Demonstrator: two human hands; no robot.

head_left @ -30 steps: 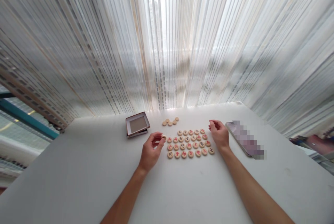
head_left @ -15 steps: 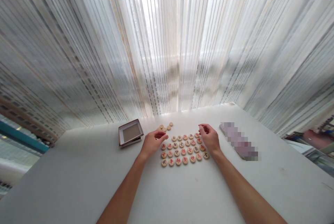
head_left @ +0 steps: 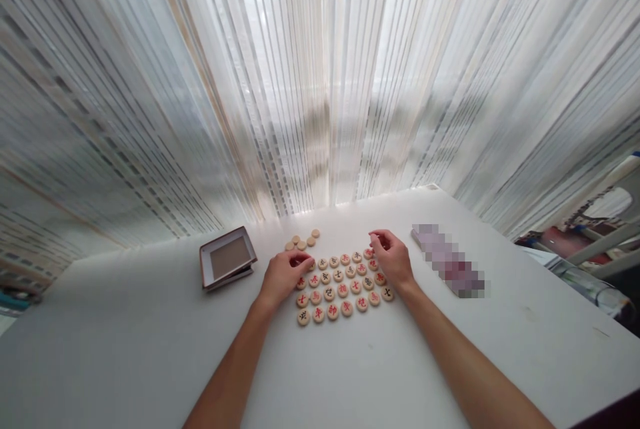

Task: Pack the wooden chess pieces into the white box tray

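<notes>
Round wooden Chinese chess pieces (head_left: pixel 343 290), marked with red or black characters, lie face up in rows on the white table. My left hand (head_left: pixel 286 277) is at the left end of the far row. Its thumb and fingers are closed on a Chinese chess piece (head_left: pixel 311 264) that shows only in part at the fingertips. At the row's right end, my right hand (head_left: pixel 393 257) hovers beside a red-marked piece (head_left: pixel 369 253), fingers curled inward. Whether anything is inside those fingers cannot be made out. Beyond the left hand lies a loose group of blank-looking pieces (head_left: pixel 303 245).
An open shallow box (head_left: pixel 203 267) with a grey inside stands to the left. A blurred, pinkish flat object (head_left: pixel 445 262) lies at the right. The table (head_left: pixel 320 375) runs back to a striped sheer curtain (head_left: pixel 320 82). Assorted items stand past its right edge.
My left hand has moved in to the far row's left end, where a piece now shows at its fingertips. The right hand stays near the row's right end. The view has shifted slightly.
</notes>
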